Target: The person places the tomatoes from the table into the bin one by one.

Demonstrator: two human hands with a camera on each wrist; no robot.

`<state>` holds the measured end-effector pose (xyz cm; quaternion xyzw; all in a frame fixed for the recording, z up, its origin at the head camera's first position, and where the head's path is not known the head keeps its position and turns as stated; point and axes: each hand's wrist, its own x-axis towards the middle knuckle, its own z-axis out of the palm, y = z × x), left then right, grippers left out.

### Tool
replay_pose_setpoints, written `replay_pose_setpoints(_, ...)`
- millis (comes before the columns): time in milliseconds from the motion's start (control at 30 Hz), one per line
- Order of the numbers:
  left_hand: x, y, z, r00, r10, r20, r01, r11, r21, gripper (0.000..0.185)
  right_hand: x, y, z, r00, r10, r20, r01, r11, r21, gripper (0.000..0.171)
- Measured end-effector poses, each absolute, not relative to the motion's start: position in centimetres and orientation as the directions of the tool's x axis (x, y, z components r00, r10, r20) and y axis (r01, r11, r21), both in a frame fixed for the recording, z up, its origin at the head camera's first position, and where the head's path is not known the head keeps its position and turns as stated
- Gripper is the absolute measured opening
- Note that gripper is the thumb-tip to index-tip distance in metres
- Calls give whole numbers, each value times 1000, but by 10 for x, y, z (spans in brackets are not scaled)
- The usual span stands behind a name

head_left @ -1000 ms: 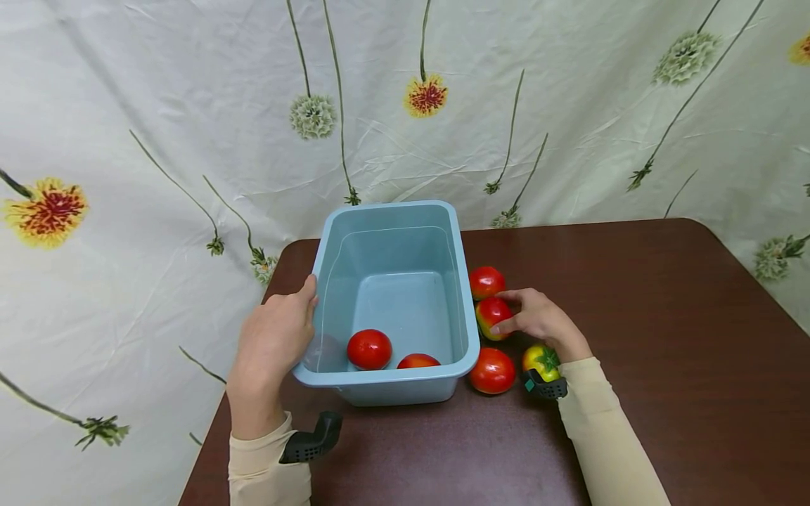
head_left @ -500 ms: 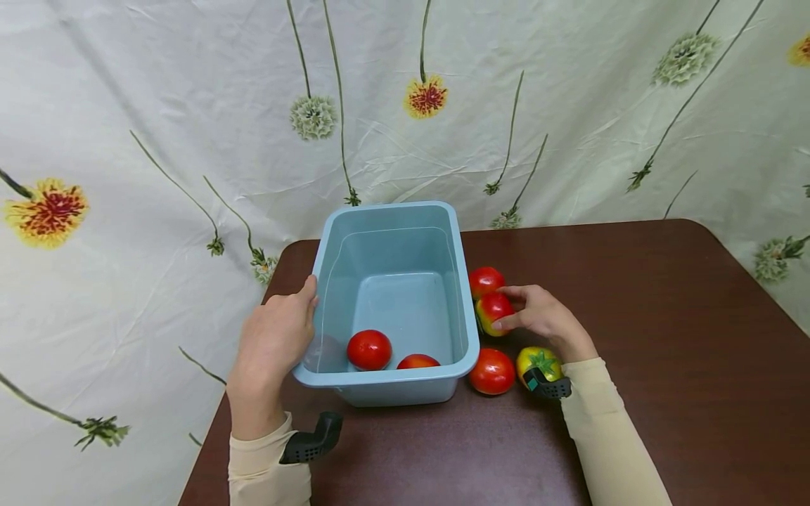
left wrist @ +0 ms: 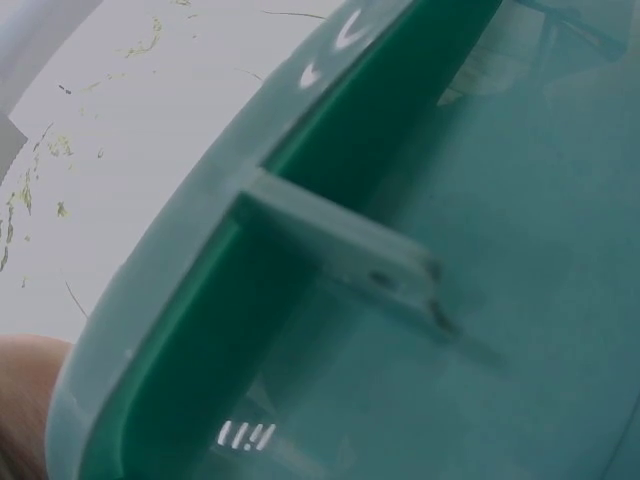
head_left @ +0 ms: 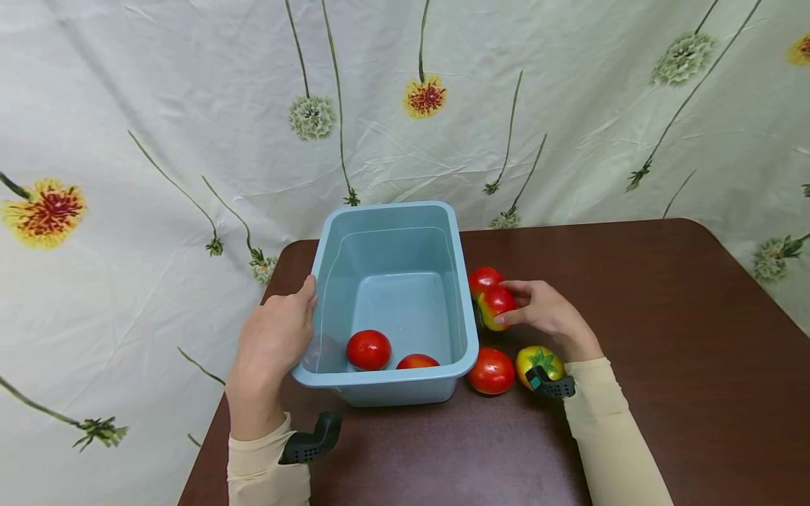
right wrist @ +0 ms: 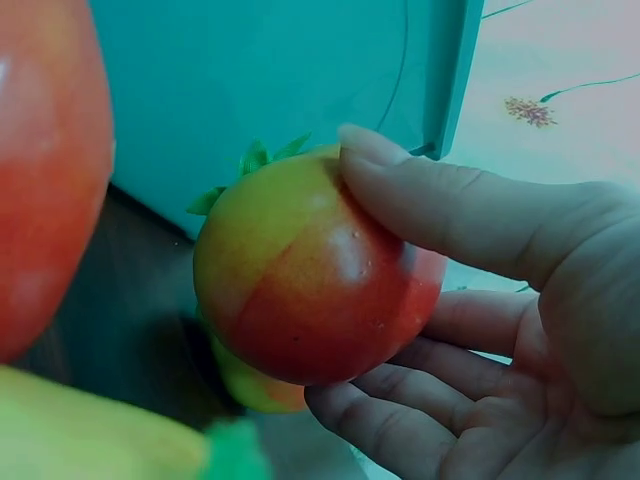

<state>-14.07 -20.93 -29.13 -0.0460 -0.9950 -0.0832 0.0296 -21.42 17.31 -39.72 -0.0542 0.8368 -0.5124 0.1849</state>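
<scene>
Fingers, right hand (head_left: 545, 314): curled round a red-and-yellow tomato (right wrist: 310, 275), thumb on top, the rest cupped beneath; the tomato appears just clear of the counter (head_left: 633, 295).
Fingers, left hand (head_left: 273, 341): wrapped over the left rim of the bin (head_left: 470, 330), thumb at the edge, steadying it.
Tomato held: just right of the bin's outer wall, beside a red tomato (head_left: 482, 277) at the back.
In the bin: two tomatoes by the near wall, one fully seen (head_left: 368, 349), one half hidden (head_left: 416, 361).
On the counter: a red tomato (head_left: 491, 370) near the bin's front corner and a yellow-green one (head_left: 536, 361) by the right wrist.
Step in hand: the pick-up, judging by the closed grip (the lift looks barely begun).
Next move: probably up and left over the rim, high enough to clear it, while the left hand keeps the bin from sliding.
</scene>
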Motion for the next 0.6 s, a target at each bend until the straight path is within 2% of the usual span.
replay_pose_setpoints(600, -141, -210, -292, -994, 83, 70, 94, 982, 167, 50, -206, 178, -378, -943, -272, -190, 64, 412, -909, 73)
